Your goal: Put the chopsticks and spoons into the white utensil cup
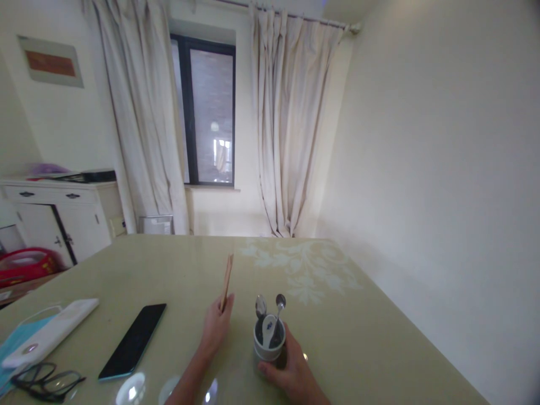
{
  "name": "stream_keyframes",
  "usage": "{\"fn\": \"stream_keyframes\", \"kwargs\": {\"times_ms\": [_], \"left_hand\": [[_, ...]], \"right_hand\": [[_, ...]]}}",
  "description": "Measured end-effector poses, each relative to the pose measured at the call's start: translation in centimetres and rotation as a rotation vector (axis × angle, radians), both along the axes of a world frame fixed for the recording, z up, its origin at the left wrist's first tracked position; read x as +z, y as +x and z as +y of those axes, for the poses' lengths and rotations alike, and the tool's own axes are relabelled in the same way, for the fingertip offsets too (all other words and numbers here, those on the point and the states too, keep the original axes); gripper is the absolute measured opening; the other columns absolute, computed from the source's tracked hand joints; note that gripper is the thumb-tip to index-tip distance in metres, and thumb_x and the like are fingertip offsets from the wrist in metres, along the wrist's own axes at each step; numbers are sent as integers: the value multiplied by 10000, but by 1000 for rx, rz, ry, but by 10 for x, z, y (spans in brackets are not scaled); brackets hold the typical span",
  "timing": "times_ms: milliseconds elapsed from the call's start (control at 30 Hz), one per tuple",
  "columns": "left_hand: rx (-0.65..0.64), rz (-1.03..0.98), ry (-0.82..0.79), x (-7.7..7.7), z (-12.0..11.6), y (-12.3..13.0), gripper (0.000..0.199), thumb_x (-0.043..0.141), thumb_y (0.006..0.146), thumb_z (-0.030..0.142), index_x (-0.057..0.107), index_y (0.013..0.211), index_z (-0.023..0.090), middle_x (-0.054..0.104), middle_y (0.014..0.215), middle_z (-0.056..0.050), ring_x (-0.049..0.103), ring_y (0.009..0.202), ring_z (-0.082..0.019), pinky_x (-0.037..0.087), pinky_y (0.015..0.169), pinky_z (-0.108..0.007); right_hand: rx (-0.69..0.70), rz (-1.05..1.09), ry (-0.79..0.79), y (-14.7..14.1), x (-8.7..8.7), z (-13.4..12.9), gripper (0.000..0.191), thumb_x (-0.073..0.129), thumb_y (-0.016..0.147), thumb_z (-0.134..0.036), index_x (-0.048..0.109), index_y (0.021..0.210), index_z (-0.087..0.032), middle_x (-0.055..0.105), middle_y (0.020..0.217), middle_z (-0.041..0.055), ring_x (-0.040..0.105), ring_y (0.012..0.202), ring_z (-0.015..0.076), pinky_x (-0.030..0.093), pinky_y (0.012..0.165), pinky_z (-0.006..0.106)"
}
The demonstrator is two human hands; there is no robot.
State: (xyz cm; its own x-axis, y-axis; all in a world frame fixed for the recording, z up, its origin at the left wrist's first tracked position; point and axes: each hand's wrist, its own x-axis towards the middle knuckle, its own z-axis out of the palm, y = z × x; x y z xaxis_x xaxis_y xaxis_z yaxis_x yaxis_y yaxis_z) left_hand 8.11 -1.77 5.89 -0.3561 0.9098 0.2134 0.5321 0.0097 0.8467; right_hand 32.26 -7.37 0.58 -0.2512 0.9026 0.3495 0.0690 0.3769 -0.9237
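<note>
My left hand [215, 327] is closed around wooden chopsticks [226, 279], which stick up and lean slightly right above the table. To the right, my right hand [297, 368] grips a small light-coloured cup [267, 354] by its right side and lower front. Two metal spoons stand in the cup with their bowls up: one spoon [260, 305] leans left, the other spoon [280, 302] leans right. A white ceramic spoon [268, 327] with a dark blue mark rests between them. The spoons' lower ends are hidden inside the cup.
A black phone [134, 341] lies left of my hands on the glossy greenish table [177, 270]. Further left are a white, flat, long object [59, 329], a blue face mask [27, 336] and dark-framed glasses [46, 382]. A wall [442, 197] runs along the table's right side.
</note>
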Motion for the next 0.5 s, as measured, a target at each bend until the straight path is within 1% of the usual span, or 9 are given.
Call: {"fn": "stream_keyframes", "kwargs": {"times_ms": [67, 133, 200, 233, 267, 300, 367, 433, 500], "left_hand": [[-14, 62, -61, -12, -3, -2, 488, 422, 970, 655, 482, 675, 270, 544, 614, 7, 572, 619, -209, 448, 643, -327], [-1, 125, -124, -19, -9, -6, 338, 486, 971, 479, 574, 737, 251, 644, 678, -36, 648, 687, -248, 481, 709, -360], [23, 254, -197, -22, -15, -14, 194, 529, 949, 341, 653, 843, 237, 749, 850, -95, 718, 834, -293, 509, 792, -398], [24, 380, -240, -22, -18, -18, 163, 532, 947, 289, 684, 921, 235, 783, 988, -121, 738, 947, -307, 520, 847, -410], [18, 511, -278, -22, -20, -22, 178, 532, 952, 258, 703, 991, 232, 789, 1102, -138, 736, 1053, -315, 521, 906, -421], [7, 634, -314, -22, -21, -26, 204, 524, 973, 261, 712, 1046, 229, 784, 1175, -146, 726, 1130, -318, 514, 956, -426], [-17, 776, -365, -20, -20, -32, 265, 505, 1029, 362, 718, 1092, 217, 787, 1180, -152, 718, 1174, -326, 502, 1000, -430], [-24, 786, -384, -19, -19, -35, 377, 488, 1049, 507, 716, 1101, 212, 792, 1129, -147, 724, 1140, -333, 502, 984, -426], [-17, 768, -368, -20, -17, -36, 428, 512, 1029, 574, 709, 1136, 210, 777, 1168, -148, 704, 1154, -335, 495, 974, -417]], "right_hand": [[12, -5, -4, 1, -1, 0, 893, 902, 747, -577, 569, 1496, -223, 698, 1448, 185, 656, 1338, 414, 482, 1158, 574], [24, -13, -1, 1, -1, 0, 896, 899, 749, -587, 566, 1500, -226, 702, 1443, 179, 658, 1337, 407, 478, 1162, 567], [31, -16, 9, 2, 0, 1, 876, 887, 758, -594, 573, 1493, -235, 711, 1431, 172, 671, 1320, 401, 494, 1147, 558], [31, -19, 16, 2, 0, 1, 867, 883, 762, -593, 575, 1491, -239, 714, 1427, 168, 675, 1314, 399, 501, 1140, 556], [29, -24, 24, 3, 0, 1, 860, 882, 761, -590, 578, 1487, -243, 719, 1420, 165, 679, 1308, 400, 506, 1133, 557], [29, -30, 29, 3, 1, 1, 853, 883, 759, -584, 582, 1483, -246, 723, 1416, 162, 680, 1307, 402, 508, 1130, 559], [25, -41, 26, 4, 2, 1, 843, 890, 753, -574, 594, 1473, -251, 725, 1417, 158, 676, 1314, 408, 510, 1130, 562], [8, -41, 13, 4, 3, 0, 846, 901, 744, -573, 604, 1467, -249, 722, 1425, 158, 670, 1322, 411, 508, 1134, 562], [3, -38, -4, 4, 5, -2, 846, 906, 748, -576, 607, 1466, -245, 720, 1428, 158, 669, 1324, 408, 503, 1140, 564]]}}
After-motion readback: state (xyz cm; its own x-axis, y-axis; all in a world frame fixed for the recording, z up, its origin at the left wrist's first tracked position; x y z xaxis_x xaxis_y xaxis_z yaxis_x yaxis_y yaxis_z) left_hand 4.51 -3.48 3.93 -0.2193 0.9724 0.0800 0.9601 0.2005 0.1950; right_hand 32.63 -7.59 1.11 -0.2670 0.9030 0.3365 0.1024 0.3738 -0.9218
